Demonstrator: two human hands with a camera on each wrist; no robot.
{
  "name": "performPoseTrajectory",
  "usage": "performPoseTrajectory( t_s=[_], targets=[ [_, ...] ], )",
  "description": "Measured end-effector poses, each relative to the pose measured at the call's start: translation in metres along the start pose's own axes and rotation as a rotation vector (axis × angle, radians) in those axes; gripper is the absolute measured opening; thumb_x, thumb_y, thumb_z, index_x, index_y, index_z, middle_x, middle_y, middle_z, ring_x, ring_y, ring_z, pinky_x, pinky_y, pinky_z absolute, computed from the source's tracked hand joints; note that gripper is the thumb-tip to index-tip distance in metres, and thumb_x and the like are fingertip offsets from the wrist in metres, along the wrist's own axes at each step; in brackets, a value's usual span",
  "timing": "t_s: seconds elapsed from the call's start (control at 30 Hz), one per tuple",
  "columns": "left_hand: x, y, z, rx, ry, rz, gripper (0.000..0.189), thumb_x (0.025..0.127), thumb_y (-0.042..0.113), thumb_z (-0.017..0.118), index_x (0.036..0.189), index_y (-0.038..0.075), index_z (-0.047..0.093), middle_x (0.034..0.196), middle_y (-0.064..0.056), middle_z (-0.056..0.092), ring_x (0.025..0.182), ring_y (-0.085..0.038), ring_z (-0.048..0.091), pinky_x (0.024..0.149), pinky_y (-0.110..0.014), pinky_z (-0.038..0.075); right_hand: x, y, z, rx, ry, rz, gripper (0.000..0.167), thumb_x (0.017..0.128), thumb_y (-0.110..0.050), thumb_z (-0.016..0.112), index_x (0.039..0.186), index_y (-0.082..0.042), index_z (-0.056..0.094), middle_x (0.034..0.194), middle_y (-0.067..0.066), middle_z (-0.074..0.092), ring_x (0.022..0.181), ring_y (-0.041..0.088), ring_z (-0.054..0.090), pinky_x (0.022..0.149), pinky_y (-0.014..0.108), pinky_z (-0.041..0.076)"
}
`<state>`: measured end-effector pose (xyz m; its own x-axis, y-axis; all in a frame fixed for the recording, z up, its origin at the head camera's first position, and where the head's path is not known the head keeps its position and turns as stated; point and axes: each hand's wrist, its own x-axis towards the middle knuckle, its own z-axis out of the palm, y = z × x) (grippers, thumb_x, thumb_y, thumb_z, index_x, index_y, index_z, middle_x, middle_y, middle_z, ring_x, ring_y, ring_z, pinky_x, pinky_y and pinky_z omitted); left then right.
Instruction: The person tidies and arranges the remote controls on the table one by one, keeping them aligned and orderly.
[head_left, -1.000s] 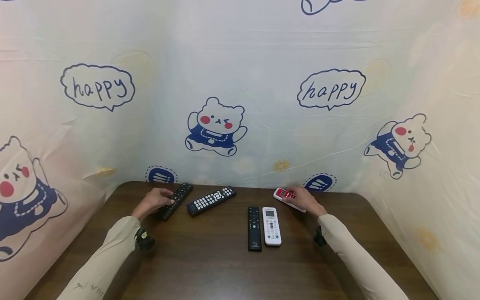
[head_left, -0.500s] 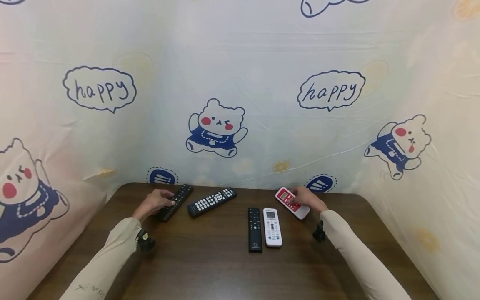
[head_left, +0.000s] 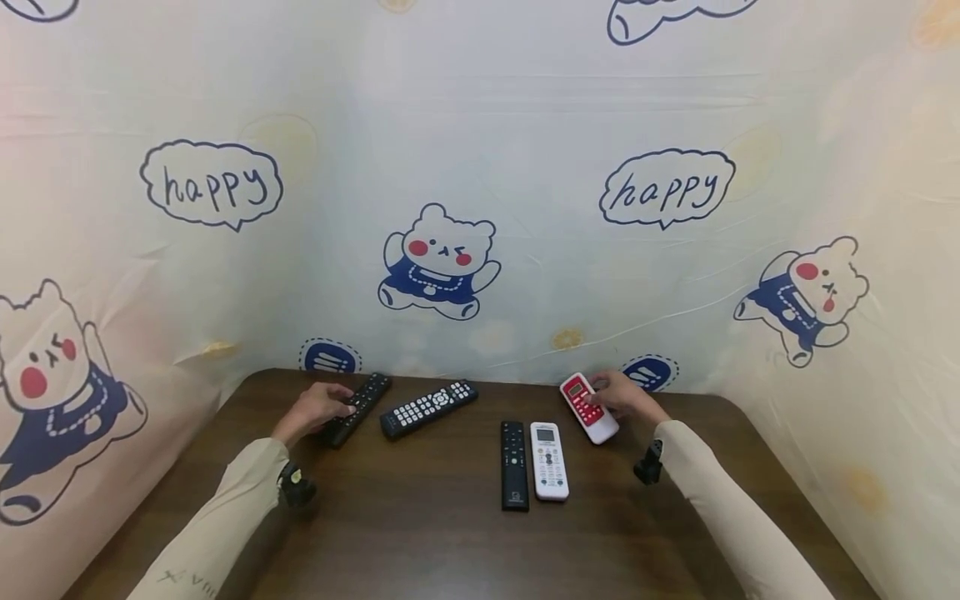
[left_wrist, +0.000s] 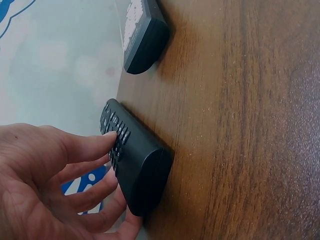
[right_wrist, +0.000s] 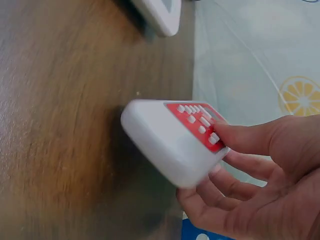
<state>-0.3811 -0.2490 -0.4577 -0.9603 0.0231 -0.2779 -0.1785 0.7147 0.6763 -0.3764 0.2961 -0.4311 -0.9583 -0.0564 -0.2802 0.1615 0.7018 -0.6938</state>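
On the left of the table, my left hand (head_left: pixel 318 406) grips a slim black remote control (head_left: pixel 366 400). In the left wrist view, the thumb presses its buttons and the other fingers curl along its far side. At the back right, my right hand (head_left: pixel 632 398) pinches a white remote control with a red button panel (right_wrist: pixel 162 132). Its thumb lies on the red panel while the fingers bend round the side and underneath. A shadow shows beneath that remote's near end in the right wrist view.
Between the hands lie a black remote with white buttons (head_left: pixel 429 409), a narrow black remote (head_left: pixel 514 467) and a white remote with a small screen (head_left: pixel 550 462). The last two are side by side on the brown table (head_left: pixel 420 542). A printed curtain (head_left: pixel 540 250) hangs behind.
The red-and-white remote has turned in my right hand, its near end swinging toward me, and it has shifted slightly nearer. My left hand stays on its black remote. The head view tilts slightly.
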Motion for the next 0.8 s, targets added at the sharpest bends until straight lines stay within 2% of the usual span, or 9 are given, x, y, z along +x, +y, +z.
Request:
performPoseTrajectory(
  t_s=[0.2,0.37,0.57,0.8],
  targets=[
    [-0.001,-0.002,-0.001,-0.006,0.007,0.003,0.052,0.1,0.01,0.066,0.147,-0.005,0.051,0.154,-0.036,0.043,0.133,-0.051,0.049,0.106,-0.067,0.048,-0.002,-0.004,-0.003,0.083,-0.027,0.01,0.057,0.1,-0.009,0.067,0.149,0.006,0.043,0.124,0.029,0.06,0.106,0.037,0.068,0.085,0.052,0.063],
    [-0.003,-0.004,-0.001,-0.009,0.013,0.019,0.052,0.1,0.011,0.066,0.146,-0.006,0.051,0.152,-0.037,0.043,0.13,-0.05,0.051,0.105,-0.064,0.049,-0.009,-0.009,-0.002,0.124,-0.042,0.01,0.058,0.1,-0.007,0.066,0.15,0.006,0.04,0.125,0.028,0.058,0.101,0.033,0.068,0.081,0.045,0.064],
    [-0.006,-0.003,-0.001,0.0,0.03,0.062,0.051,0.098,0.012,0.067,0.144,-0.008,0.054,0.143,-0.039,0.05,0.118,-0.044,0.056,0.094,-0.056,0.053,-0.021,-0.012,-0.002,0.157,-0.047,-0.006,0.06,0.099,-0.004,0.065,0.152,0.007,0.036,0.122,0.025,0.059,0.098,0.03,0.069,0.076,0.041,0.064],
    [-0.006,-0.001,0.002,0.011,0.036,0.048,0.051,0.098,0.011,0.066,0.144,-0.007,0.053,0.146,-0.038,0.048,0.123,-0.046,0.055,0.099,-0.062,0.052,-0.033,-0.011,0.002,0.157,-0.031,-0.038,0.062,0.097,-0.006,0.068,0.149,0.008,0.037,0.122,0.027,0.058,0.096,0.031,0.069,0.077,0.044,0.064]
  ],
)
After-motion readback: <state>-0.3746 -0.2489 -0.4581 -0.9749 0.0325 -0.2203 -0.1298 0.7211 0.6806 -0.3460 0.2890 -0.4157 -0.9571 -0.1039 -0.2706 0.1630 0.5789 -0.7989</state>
